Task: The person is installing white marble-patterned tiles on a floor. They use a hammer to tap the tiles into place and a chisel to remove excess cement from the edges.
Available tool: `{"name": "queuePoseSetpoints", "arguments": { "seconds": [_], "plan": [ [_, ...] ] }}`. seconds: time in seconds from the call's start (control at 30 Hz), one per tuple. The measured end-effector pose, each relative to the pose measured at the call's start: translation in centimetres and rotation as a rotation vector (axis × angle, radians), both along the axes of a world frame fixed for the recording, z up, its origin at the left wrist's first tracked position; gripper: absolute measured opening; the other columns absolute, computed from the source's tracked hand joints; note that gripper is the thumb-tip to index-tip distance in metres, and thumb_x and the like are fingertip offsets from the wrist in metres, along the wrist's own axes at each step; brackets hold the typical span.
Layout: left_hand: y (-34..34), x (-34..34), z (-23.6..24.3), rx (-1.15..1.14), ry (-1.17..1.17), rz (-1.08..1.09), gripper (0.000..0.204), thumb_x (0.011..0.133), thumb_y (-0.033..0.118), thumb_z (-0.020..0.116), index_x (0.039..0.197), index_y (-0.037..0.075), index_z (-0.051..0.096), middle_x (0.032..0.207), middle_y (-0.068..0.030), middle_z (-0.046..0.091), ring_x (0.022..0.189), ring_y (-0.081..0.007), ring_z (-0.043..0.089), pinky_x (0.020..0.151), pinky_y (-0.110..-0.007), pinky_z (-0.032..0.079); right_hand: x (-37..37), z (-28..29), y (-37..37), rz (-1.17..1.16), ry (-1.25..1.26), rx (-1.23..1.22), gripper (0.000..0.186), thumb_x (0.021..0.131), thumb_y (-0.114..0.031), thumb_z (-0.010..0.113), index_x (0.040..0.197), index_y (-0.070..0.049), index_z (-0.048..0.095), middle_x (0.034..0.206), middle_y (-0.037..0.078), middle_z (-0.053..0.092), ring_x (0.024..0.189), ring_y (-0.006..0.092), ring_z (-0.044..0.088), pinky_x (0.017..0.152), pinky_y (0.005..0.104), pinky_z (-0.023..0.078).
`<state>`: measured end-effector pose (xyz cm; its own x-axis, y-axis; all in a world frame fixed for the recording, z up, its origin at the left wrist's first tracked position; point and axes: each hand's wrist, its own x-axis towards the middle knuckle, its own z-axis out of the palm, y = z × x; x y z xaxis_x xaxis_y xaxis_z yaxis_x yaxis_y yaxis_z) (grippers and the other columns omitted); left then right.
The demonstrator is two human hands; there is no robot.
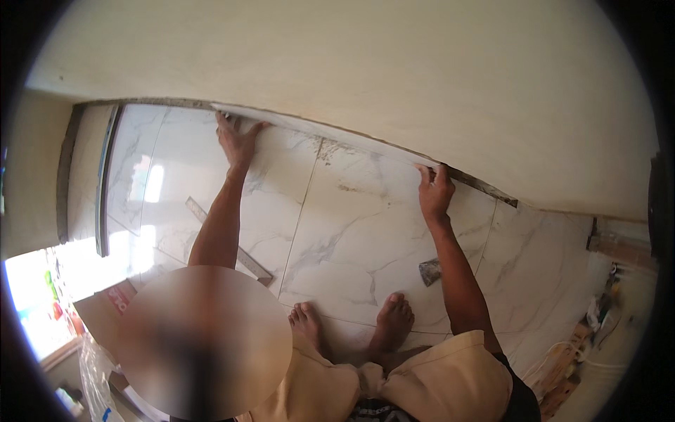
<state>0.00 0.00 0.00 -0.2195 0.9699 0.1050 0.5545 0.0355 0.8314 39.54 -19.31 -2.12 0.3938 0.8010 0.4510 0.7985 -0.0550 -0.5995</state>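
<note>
A long, narrow marble-patterned skirting tile [358, 143] stands on edge along the foot of the cream wall. My left hand [238, 144] grips it near its left end, thumb spread to the right along it. At its right end my right hand [436, 193] has bent fingers closed on the tile's edge. Beneath my left forearm lies a flat metal straightedge [253, 266], partly hidden. A small dark grey piece [429, 272], perhaps a scraper blade, rests on the floor left of my right forearm.
Glossy white marble-look floor tiles [337, 239] carry crumbs of mortar by the wall. A long bar [107, 183] stands at the left. A cardboard box [105, 306] and clear plastic [95, 373] sit lower left, beside a blurred patch. Wood pieces and cables [562, 359] line the right.
</note>
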Motion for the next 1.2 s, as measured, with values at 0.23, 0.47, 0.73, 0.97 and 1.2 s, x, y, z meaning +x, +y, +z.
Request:
{"name": "queuePoseSetpoints", "arguments": {
  "seconds": [0.23, 0.47, 0.73, 0.97, 1.2],
  "plan": [
    [-1.7, 2.9, 2.2, -0.008, 0.241, 0.055, 0.133, 0.055, 0.040, 0.094, 0.147, -0.011, 0.013, 0.141, -0.0285, 0.039, 0.128, -0.0394, 0.040, 0.108, -0.045, 0.037, 0.5, 1.2, -0.5, -0.005, -0.023, 0.007, 0.016, 0.085, -0.012, 0.073, 0.088, -0.003, 0.060, 0.075, 0.015, 0.064, 0.064, 0.0329, 0.064, 0.056, 0.0387, 0.050],
    [-1.2, 2.4, 1.1, 0.057, 0.060, -0.014, 0.130, 0.052, 0.034, 0.096, 0.145, -0.013, 0.019, 0.131, -0.0272, 0.052, 0.120, -0.0363, 0.051, 0.106, -0.040, 0.039, 0.5, 0.6, -0.3, -0.018, -0.030, 0.031, 0.014, 0.086, -0.009, 0.072, 0.092, -0.003, 0.061, 0.078, 0.014, 0.066, 0.066, 0.0317, 0.065, 0.058, 0.0379, 0.051],
    [-0.4, 1.1, 0.9, 0.099, 0.224, 0.065, 0.123, 0.049, 0.038, 0.095, 0.140, -0.012, 0.030, 0.139, -0.0270, 0.047, 0.131, -0.0410, 0.040, 0.108, -0.043, 0.037, 0.3, 0.5, -0.7, 0.026, 0.058, 0.016, 0.013, 0.086, -0.009, 0.072, 0.092, -0.001, 0.063, 0.078, 0.014, 0.065, 0.067, 0.0297, 0.065, 0.060, 0.0388, 0.050],
    [-0.9, 0.5, -0.2, 0.037, 0.291, 0.088, 0.145, 0.044, 0.055, 0.091, 0.147, -0.013, 0.016, 0.152, -0.0252, 0.028, 0.137, -0.0390, 0.027, 0.115, -0.039, 0.030, -0.6, 1.7, -0.9, 0.013, 0.161, -0.094, 0.007, 0.087, -0.007, 0.069, 0.090, -0.001, 0.065, 0.078, 0.013, 0.066, 0.065, 0.0258, 0.063, 0.060, 0.0361, 0.049],
    [-0.6, 1.2, 0.1, 0.062, 0.191, 0.108, 0.141, 0.042, 0.051, 0.094, 0.145, -0.013, 0.021, 0.138, -0.0245, 0.040, 0.129, -0.0378, 0.034, 0.109, -0.042, 0.035, 0.8, 0.6, -0.7, 0.024, 0.181, -0.064, 0.008, 0.086, -0.007, 0.069, 0.090, -0.001, 0.066, 0.079, 0.013, 0.067, 0.065, 0.0260, 0.062, 0.061, 0.0371, 0.049]
  ]
}}
